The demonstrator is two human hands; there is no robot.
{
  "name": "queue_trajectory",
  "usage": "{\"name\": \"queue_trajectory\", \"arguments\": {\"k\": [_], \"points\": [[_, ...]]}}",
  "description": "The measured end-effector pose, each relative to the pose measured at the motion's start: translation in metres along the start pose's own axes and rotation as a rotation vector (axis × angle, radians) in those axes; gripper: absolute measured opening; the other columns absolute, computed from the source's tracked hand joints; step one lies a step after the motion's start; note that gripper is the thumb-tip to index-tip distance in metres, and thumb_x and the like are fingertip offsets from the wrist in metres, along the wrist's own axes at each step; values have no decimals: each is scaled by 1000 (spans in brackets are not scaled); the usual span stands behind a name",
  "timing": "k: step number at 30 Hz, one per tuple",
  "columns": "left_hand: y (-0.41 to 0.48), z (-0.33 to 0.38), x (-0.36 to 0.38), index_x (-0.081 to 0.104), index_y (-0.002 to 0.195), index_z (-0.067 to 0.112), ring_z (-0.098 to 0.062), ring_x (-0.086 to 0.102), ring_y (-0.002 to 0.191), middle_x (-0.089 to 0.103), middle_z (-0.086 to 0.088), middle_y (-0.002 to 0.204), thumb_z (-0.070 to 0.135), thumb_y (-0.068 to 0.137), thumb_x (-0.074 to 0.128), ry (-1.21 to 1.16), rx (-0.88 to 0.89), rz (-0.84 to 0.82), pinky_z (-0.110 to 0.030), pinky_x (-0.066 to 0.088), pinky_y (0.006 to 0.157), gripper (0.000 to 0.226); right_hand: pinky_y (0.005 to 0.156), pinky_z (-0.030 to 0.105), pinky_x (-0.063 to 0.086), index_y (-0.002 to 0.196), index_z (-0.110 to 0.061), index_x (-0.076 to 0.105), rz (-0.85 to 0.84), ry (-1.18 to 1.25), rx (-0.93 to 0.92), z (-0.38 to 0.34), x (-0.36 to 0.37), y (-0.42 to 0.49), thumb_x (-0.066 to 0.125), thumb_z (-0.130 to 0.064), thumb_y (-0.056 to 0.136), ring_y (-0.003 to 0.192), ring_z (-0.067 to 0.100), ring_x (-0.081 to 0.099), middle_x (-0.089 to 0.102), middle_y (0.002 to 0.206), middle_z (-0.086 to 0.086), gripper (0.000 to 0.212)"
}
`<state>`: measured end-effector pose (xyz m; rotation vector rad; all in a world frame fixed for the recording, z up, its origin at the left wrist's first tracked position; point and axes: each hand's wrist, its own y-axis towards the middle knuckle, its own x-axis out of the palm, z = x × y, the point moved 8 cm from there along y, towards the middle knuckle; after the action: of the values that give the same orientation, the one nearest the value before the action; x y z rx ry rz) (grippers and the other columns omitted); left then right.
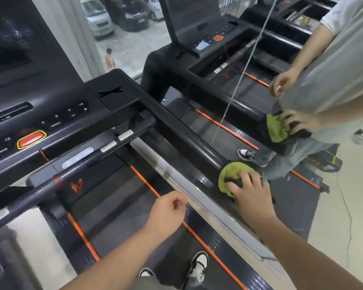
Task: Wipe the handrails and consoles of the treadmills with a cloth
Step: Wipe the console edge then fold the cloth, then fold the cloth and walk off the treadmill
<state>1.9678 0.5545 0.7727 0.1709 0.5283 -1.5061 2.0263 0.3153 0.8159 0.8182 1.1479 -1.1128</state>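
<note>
— Where is the green cloth (233, 174)?
— It lies on the end of the right handrail (189, 141), under my right hand (249, 193); the fingers curl over it and press.
— And the other one?
— My left hand (166, 214) hangs above the belt (117, 201), loosely curled, holding nothing.

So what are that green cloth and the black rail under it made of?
Cloth: probably microfibre or terry, matte. Its surface looks fuzzy and it crumples in soft folds.
Rail: glossy black, with bright streaks of reflected light along it. That fits moulded plastic or coated metal, and the picture cannot settle which.
</note>
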Motion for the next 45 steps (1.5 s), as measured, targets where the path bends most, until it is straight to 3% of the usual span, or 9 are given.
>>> {"name": "queue_trajectory", "arguments": {"k": [4, 9, 16, 21, 24, 27, 30, 36, 45], "points": [[-11, -8, 6, 73, 83, 26, -1, 63, 72, 70, 25, 80, -2, 86, 58, 10, -22, -31, -12, 47, 70, 32, 75, 53, 47, 104, -30, 71, -152, -99, 10, 25, 24, -52, 91, -10, 49, 107, 45, 49, 46, 125, 17, 63], [-17, -15, 14, 72, 81, 25, -9, 66, 73, 68, 23, 73, 0, 90, 58, -63, -110, -82, -24, 54, 75, 30, 85, 43, 50, 124, -38, 58, -233, 58, 139, 6, 15, -68, 67, -32, 86, 115, 33, 45, 41, 128, 5, 40], [-45, -47, -16, 73, 88, 18, -9, 61, 73, 68, 7, 77, 3, 90, 67, -278, -285, 16, -23, 49, 71, 16, 87, 39, 55, 105, -11, 68, -534, 1870, 565, -130, 0, -53, 73, -18, 96, 89, 22, 71, 70, 95, 9, 13], [-80, -63, -103, 73, 108, 24, -12, 62, 88, 70, 0, 92, 11, 85, 76, -541, -322, 158, -26, 50, 87, 26, 86, 42, 59, 113, 0, 67, -665, 2298, 406, -215, -61, -31, 48, -23, 104, 91, 33, 71, 68, 104, 25, 31], [-109, -69, -144, 66, 125, 46, -12, 61, 96, 69, 6, 108, 22, 69, 78, -529, -261, 152, -29, 53, 94, 62, 99, 50, 56, 117, 1, 74, -862, 2313, 365, -261, -76, -30, 41, -35, 108, 110, 38, 69, 68, 122, 27, 49], [-139, -70, -169, 54, 142, 36, 4, 64, 82, 64, 14, 132, 0, 84, 77, -514, -228, 220, -15, 50, 79, 72, 115, 59, 39, 142, 2, 55, -1066, 2246, 185, -304, -90, -30, 42, -30, 108, 136, 44, 52, 55, 144, 28, 49], [-171, -80, -195, 58, 136, 38, 12, 63, 102, 65, 23, 128, 21, 80, 88, -401, -243, 441, -10, 47, 89, 66, 114, 57, 41, 140, 2, 57, -1172, 2080, 37, -339, -98, -36, 49, -17, 103, 132, 44, 56, 58, 140, 29, 43], [-225, -85, -213, 58, 129, 37, -15, 52, 122, 49, 10, 126, 67, 62, 82, 80, -301, 764, -35, 45, 106, 78, 111, 50, 46, 131, -10, 66, -1260, 1734, -179, -391, -117, -47, 54, -31, 105, 120, 30, 67, 71, 127, 14, 35], [-339, -68, -162, 65, 102, 18, -16, 60, 100, 63, 6, 104, 31, 92, 70, 104, -450, 1295, -40, 50, 90, 17, 84, 39, 58, 117, -11, 70, -1526, 1147, -464, -431, -113, -127, 54, -43, 104, 90, 22, 77, 79, 103, 12, 38]]}}
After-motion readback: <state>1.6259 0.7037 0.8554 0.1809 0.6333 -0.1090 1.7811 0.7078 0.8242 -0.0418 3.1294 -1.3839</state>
